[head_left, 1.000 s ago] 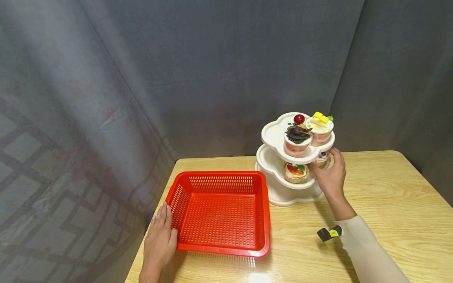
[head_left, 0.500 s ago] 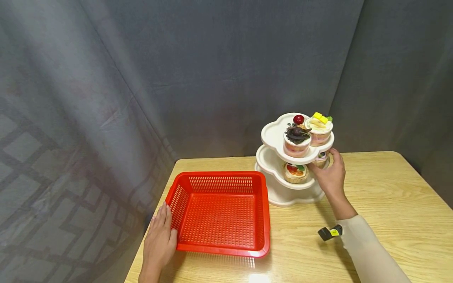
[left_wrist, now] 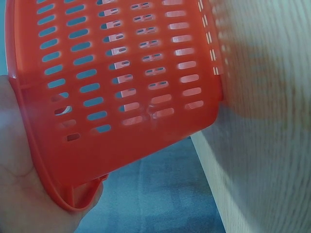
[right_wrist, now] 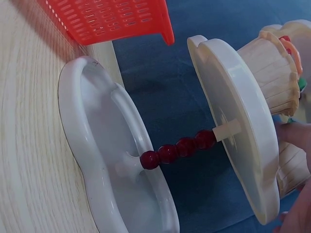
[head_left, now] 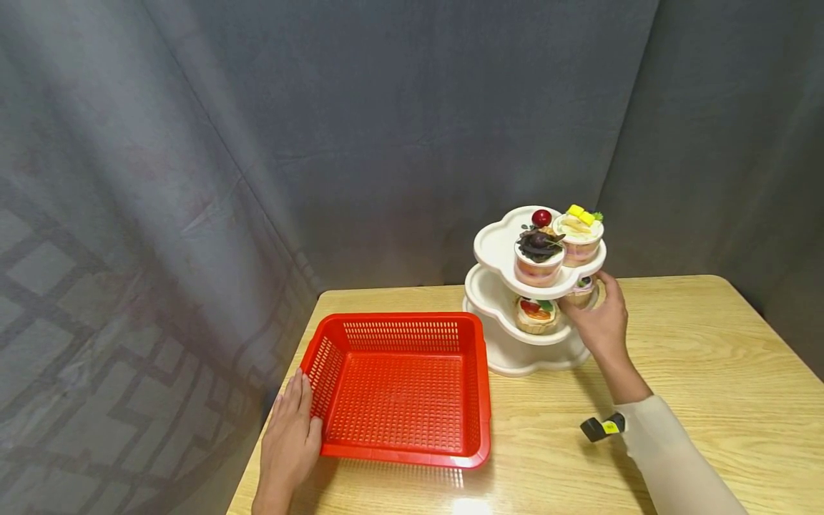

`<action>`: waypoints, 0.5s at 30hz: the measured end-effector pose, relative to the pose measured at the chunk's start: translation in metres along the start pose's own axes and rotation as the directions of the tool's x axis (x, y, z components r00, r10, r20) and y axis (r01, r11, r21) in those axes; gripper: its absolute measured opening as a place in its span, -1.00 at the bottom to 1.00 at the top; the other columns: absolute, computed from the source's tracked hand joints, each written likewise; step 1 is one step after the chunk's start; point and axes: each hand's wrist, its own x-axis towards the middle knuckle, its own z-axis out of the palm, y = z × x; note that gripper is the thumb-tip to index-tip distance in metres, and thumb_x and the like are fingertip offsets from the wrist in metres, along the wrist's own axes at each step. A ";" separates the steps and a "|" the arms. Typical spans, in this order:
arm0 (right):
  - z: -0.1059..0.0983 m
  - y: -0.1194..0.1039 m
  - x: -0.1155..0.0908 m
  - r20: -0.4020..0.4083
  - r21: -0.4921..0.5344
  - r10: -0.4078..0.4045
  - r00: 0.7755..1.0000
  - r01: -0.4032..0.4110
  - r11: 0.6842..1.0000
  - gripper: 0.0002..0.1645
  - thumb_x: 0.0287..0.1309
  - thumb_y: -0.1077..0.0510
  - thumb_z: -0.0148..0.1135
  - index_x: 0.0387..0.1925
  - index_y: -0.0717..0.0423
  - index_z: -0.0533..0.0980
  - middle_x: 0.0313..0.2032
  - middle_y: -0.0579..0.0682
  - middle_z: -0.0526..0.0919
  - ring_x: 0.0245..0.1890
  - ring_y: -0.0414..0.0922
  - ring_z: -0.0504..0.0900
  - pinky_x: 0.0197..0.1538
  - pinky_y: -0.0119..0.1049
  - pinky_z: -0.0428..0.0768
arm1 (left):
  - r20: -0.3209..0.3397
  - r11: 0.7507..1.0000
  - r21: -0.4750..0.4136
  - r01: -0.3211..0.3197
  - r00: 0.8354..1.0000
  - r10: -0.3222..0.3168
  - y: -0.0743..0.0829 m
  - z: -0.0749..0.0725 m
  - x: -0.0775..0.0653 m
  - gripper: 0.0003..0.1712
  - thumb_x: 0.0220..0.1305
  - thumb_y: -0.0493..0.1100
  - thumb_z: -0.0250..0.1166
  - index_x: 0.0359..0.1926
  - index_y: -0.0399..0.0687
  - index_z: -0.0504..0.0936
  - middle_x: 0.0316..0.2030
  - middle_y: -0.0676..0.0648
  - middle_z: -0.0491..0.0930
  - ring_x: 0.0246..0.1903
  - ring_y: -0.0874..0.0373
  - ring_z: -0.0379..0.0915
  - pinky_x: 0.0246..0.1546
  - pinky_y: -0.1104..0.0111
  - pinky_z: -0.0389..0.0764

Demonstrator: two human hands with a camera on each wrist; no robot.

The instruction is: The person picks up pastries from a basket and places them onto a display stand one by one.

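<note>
In the head view, my left hand (head_left: pixel 287 438) rests with extended fingers on the left rim of a red plastic basket (head_left: pixel 399 458); the left wrist view shows the palm against the perforated side. My right hand (head_left: pixel 604 318) reaches to the right side of a white three-tier dessert stand (head_left: pixel 492 250). Its thumb and fingers hold a cream-topped tart (head_left: pixel 581 292) on the middle tier, partly hidden by the top tier and the hand. A fruit-topped tart (head_left: pixel 536 315) sits beside it. Dark red beads (right_wrist: pixel 177 150) form the stand's post in the right wrist view.
On the top tier stand a chocolate-topped cup dessert (head_left: pixel 539 257) and a cup dessert with yellow cubes (head_left: pixel 579 239), a red cherry (head_left: pixel 541 217) beside them. A wooden table (head_left: pixel 702 357) bears everything. Grey curtains (head_left: pixel 418 143) hang behind it and at both sides.
</note>
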 end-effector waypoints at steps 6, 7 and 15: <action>-0.006 0.000 -0.005 0.002 -0.010 0.026 1.000 -0.026 1.000 0.05 0.02 0.11 0.54 0.50 0.10 0.22 0.46 0.18 0.29 0.47 0.21 0.20 0.51 0.17 0.11 | -0.010 1.000 0.002 -0.009 1.000 0.009 0.001 0.000 0.000 -0.27 0.36 -0.24 0.07 0.49 -0.44 0.18 0.55 -0.31 0.06 0.51 -0.26 0.00 0.49 -0.05 0.06; -0.007 0.000 -0.006 0.002 -0.013 0.026 1.000 -0.026 1.000 0.06 0.02 0.10 0.54 0.50 0.09 0.22 0.47 0.18 0.28 0.48 0.20 0.19 0.51 0.17 0.10 | -0.011 1.000 0.004 -0.010 1.000 0.010 0.001 0.000 0.000 -0.27 0.36 -0.24 0.07 0.49 -0.44 0.18 0.55 -0.31 0.06 0.51 -0.25 0.00 0.49 -0.05 0.06; -0.017 -0.002 -0.016 0.027 -0.033 0.004 1.000 -0.003 0.999 0.07 0.05 0.04 0.53 0.51 0.13 0.19 0.49 0.22 0.22 0.50 0.26 0.12 0.51 0.24 0.05 | -0.012 1.000 0.006 -0.018 1.000 0.018 -0.001 0.001 0.003 -0.27 0.37 -0.22 0.08 0.49 -0.42 0.18 0.55 -0.30 0.05 0.52 -0.24 -0.01 0.48 -0.07 0.07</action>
